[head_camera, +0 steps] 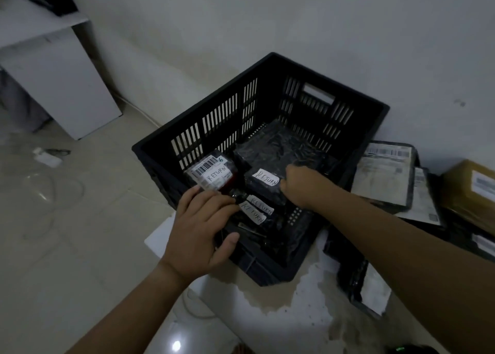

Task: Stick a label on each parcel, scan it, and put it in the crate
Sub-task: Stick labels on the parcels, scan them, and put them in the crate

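A black slatted crate (219, 117) stands on the floor against the wall. Inside lie several black-wrapped parcels with white "RETURN" labels: one with a barcode (211, 175) at the left, one (263, 183) in the middle, a larger one (278, 147) behind. My left hand (201, 227) reaches over the crate's near rim, fingers and thumb curled round a dark parcel (254, 214) bearing two labels. My right hand (302, 187) is inside the crate, fingers curled at the right edge of the middle parcel; whether it grips it is hidden.
Right of the crate, a pile of labelled parcels (385, 176) and a brown box (471, 190) lie on the floor. Another black parcel (367, 284) lies near the crate's front right corner. A white table (53, 66) stands at the back left.
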{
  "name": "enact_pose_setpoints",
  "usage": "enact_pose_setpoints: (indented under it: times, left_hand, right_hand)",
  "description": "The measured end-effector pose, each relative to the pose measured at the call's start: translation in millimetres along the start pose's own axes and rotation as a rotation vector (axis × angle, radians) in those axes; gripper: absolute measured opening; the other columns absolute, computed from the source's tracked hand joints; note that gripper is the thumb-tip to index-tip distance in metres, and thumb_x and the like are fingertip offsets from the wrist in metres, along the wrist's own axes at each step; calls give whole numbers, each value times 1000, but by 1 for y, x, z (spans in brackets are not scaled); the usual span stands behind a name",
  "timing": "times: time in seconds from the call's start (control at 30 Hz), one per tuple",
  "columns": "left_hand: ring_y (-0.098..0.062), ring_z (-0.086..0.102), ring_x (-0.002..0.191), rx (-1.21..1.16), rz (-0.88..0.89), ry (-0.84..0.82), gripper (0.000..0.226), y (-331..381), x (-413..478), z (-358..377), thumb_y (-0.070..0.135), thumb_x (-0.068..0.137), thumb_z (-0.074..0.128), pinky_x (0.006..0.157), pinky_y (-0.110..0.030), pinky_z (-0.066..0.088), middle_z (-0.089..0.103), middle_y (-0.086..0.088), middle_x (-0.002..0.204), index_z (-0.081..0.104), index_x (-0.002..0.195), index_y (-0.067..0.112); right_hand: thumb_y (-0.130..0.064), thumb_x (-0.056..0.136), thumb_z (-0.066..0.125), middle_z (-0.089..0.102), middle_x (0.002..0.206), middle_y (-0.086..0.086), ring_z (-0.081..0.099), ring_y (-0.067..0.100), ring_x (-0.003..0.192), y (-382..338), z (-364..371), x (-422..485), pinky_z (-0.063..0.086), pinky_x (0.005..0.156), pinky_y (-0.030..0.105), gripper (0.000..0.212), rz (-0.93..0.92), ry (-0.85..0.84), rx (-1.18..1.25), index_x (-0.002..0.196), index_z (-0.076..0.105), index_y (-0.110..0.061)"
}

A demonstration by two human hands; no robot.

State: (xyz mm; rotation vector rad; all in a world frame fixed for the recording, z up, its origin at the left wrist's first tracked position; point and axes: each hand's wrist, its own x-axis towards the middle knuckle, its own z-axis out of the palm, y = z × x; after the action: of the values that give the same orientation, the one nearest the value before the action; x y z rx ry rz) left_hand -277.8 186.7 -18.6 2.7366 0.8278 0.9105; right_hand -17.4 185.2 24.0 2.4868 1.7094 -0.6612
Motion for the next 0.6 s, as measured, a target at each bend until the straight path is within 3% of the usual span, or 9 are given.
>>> enact_pose_setpoints:
  times: [0.13,0.23,0.4,0.5,0.6]
  left_hand:
    - [-26,62,116,6,4,20,58,-1,0,3,52,101,34,113,-53,32,70,-1,119,75,112,13]
    - [-27,60,121,17,-1,21,61,-1,-1,6,53,102,31,113,-55,32,70,-1,124,75,116,14]
    - [-28,57,127,0,-2,45,61,-1,-1,8,54,101,31,114,-57,32,68,-2,129,74,118,14]
    - [-28,58,126,2,1,42,61,-1,-2,9,54,101,31,114,-55,31,69,-2,128,75,117,13]
    - [-28,59,125,1,-7,27,61,-1,-1,8,54,101,31,114,-56,31,69,-2,128,75,116,14]
  right_hand:
    - [-22,98,49,63,112,17,61,33,100,-4,14,28,53,84,37,15,-13,-60,-78,94,52,-8]
    - [-17,96,51,64,105,16,63,31,94,-6,27,37,55,79,37,21,-24,-58,-105,78,47,-8]
    - [-25,94,59,66,104,10,63,27,87,-7,38,38,53,73,30,22,-13,-157,-77,105,60,-6]
    - [-23,94,55,63,93,8,57,23,77,-7,38,36,48,68,28,18,-36,-229,-145,96,61,-6]
    - [-20,92,56,48,76,3,52,23,77,-8,34,33,44,67,29,27,-55,-149,-221,70,46,-9]
